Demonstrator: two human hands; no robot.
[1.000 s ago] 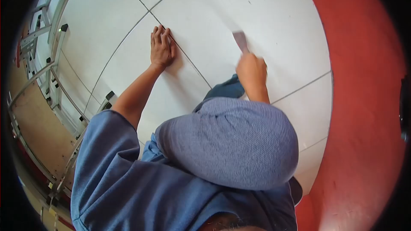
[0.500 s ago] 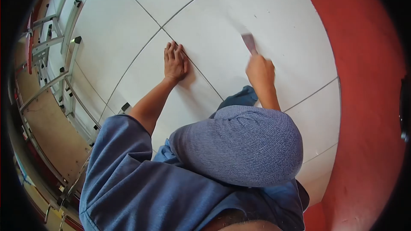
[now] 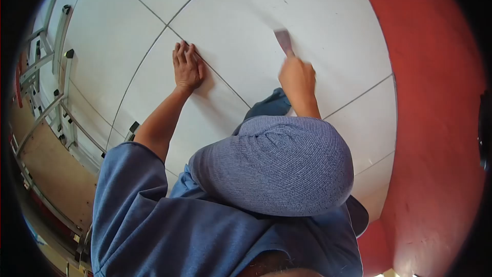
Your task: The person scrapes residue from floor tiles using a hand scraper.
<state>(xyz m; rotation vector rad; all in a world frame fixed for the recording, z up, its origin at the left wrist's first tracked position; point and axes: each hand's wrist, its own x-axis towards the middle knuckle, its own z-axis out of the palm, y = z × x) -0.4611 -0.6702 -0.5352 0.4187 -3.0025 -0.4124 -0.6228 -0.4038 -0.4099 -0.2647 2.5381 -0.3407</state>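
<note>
White floor tiles (image 3: 230, 25) with dark joints lie beneath both hands. My left hand (image 3: 187, 66) rests palm down on a tile beside a joint, its fingers apart and holding nothing. Farther right, my right hand (image 3: 298, 79) is wrapped round the handle of a scraper (image 3: 283, 41). The scraper's flat, wide blade points up and away at the tile surface; whether its edge touches the tile cannot be made out. My right hand is slightly blurred, and the fist hides most of the handle.
Metal frames (image 3: 61, 41) with black feet stand at the left, next to a brown board (image 3: 56, 169). A red wall (image 3: 435, 123) curves along the right. My knee in blue-grey cloth (image 3: 287, 169) is below my right hand.
The view has shifted, so the floor, frames and both hands appear farther left. My left hand still lies on the tile, and my right hand still holds the scraper.
</note>
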